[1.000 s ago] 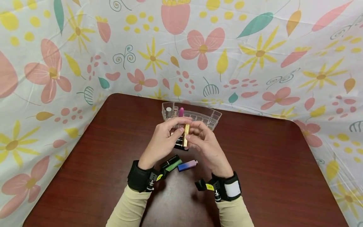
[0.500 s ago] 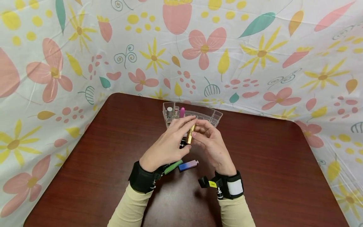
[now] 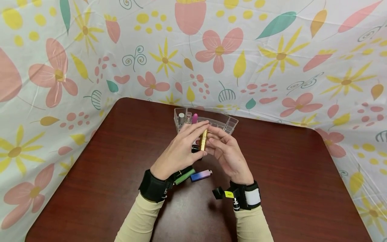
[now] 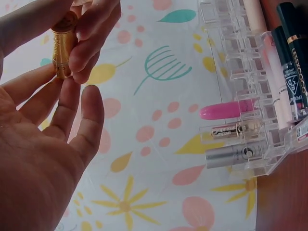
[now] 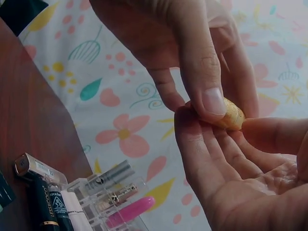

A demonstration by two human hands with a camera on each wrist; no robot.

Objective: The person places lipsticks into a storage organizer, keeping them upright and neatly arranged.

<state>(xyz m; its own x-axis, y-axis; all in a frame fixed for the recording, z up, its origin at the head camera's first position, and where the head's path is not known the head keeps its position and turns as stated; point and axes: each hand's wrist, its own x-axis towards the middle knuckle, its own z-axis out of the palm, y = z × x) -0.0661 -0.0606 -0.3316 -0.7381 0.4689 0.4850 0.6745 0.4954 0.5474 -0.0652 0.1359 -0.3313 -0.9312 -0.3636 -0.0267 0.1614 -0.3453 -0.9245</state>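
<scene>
Between both hands, above the table, is a gold lipstick tube (image 3: 203, 140), nearly upright and slightly tilted. My left hand (image 3: 178, 151) pinches it, thumb near the lower end and fingers near the top. The right hand (image 3: 231, 154) holds it from the other side, fingers curled behind it and thumb tip by its edge. In the right wrist view the left thumb lies over the gold lipstick tube (image 5: 234, 115), with right fingers beneath. The left wrist view shows one round end of the gold lipstick tube (image 4: 64, 45); fingers hide part of it.
Behind the hands stands a clear organizer (image 3: 231, 125) holding a silver tube (image 3: 181, 117), a clear-capped tube (image 4: 231, 130) and a pink tube (image 3: 195, 117). Black tubes (image 4: 293, 43) lie at its front. A green tube (image 3: 185, 176) and a blue-purple tube (image 3: 201, 175) lie nearer.
The left hand has shifted right and turned, its thumb now near the tube's lower end. The gold lipstick tube has moved slightly right and tilted. The right thumb has shifted upward off its front.
</scene>
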